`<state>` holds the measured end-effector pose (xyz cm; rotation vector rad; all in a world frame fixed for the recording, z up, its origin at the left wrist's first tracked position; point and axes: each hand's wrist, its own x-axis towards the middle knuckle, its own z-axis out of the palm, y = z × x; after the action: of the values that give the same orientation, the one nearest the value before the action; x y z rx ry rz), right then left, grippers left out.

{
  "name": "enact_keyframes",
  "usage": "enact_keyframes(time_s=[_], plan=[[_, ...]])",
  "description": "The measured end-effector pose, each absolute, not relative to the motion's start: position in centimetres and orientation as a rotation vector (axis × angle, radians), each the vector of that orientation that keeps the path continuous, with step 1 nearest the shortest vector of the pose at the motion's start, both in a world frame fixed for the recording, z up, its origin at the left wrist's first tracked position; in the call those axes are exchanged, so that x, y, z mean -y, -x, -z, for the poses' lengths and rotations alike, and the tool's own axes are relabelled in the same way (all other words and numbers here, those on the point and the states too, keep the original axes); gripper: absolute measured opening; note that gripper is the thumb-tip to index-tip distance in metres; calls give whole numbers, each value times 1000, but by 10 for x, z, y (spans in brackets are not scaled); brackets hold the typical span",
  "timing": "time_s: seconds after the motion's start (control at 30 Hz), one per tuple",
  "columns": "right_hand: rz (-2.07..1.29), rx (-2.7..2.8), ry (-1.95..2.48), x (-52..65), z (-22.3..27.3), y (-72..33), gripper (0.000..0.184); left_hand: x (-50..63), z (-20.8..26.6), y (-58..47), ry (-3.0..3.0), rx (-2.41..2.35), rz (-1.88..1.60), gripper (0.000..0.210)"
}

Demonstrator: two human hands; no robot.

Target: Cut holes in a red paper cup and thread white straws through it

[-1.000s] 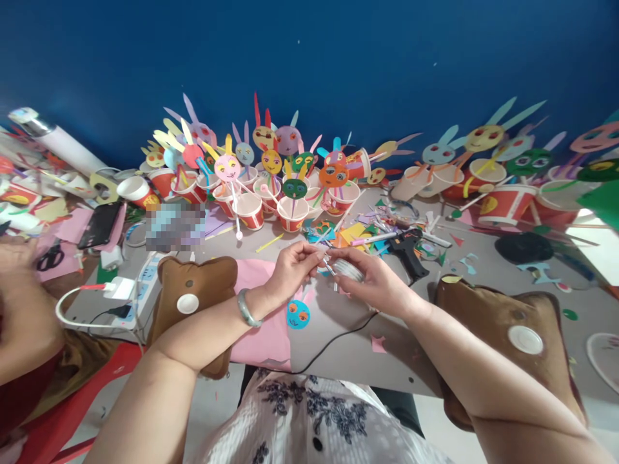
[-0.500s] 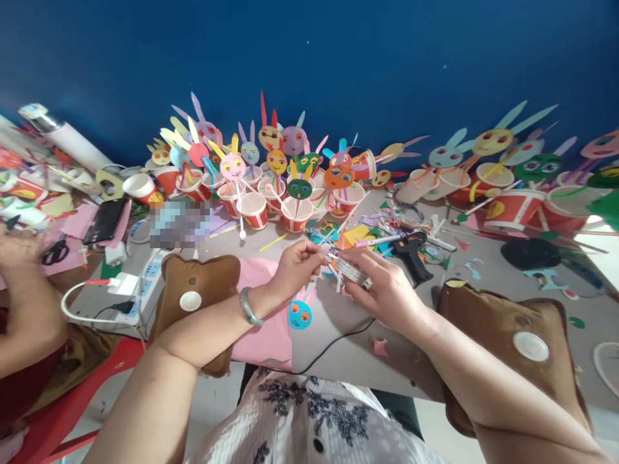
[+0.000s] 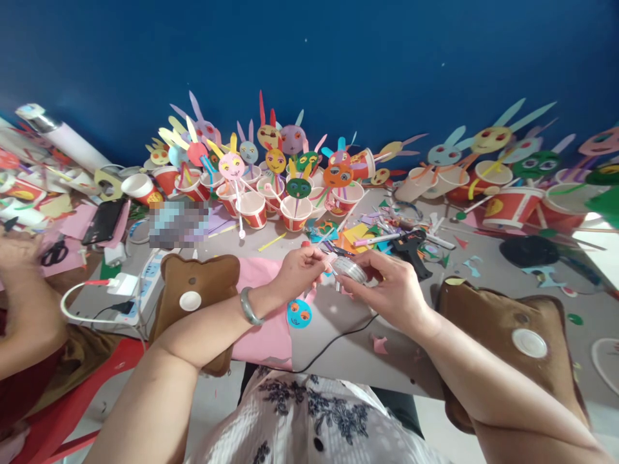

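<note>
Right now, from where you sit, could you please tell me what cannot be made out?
In the head view:
- The pale piece at the left hand: too small to identify.
- The white roll: partly hidden by the right hand.
- Whatever lies under the pixelated patch: masked.
- The other person's hand: blurred, at the left edge.
- The green piece: cut off by the right edge.

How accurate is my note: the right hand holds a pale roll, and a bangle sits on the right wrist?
One slip: the bangle is on the wrist of the left hand, not the right, as the head view shows. The right hand does hold the pale roll.
</note>
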<state>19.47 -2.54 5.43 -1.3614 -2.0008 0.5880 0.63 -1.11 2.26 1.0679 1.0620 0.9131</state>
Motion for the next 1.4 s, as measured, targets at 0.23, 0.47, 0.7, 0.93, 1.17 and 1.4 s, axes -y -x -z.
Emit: enact_keyframes(time_s=[0.23, 0.47, 0.7, 0.93, 1.17, 1.4], plan=[[-1267, 1610, 1314, 22, -56, -196, 54, 14, -20, -7, -1078, -1023, -821, 22], [-1598, 1485, 1100, 10, -59, -203, 35, 15, -18, -9, -985, -962, -713, 34], [-1604, 1509, 1155, 5, -55, -203, 21, 19, -16, -10, -951, -898, -656, 38], [-1779, 1494, 984, 2, -52, -203, 18, 19, -17, -10, -936, -841, -626, 37], [-1862, 1509, 813, -2, -42, -205, 18, 18, -14, -10, -883, -819, -642, 42], [-1720, 1649, 803, -7, -39, -207, 20, 17, -16, -10, -782, -781, -668, 52]])
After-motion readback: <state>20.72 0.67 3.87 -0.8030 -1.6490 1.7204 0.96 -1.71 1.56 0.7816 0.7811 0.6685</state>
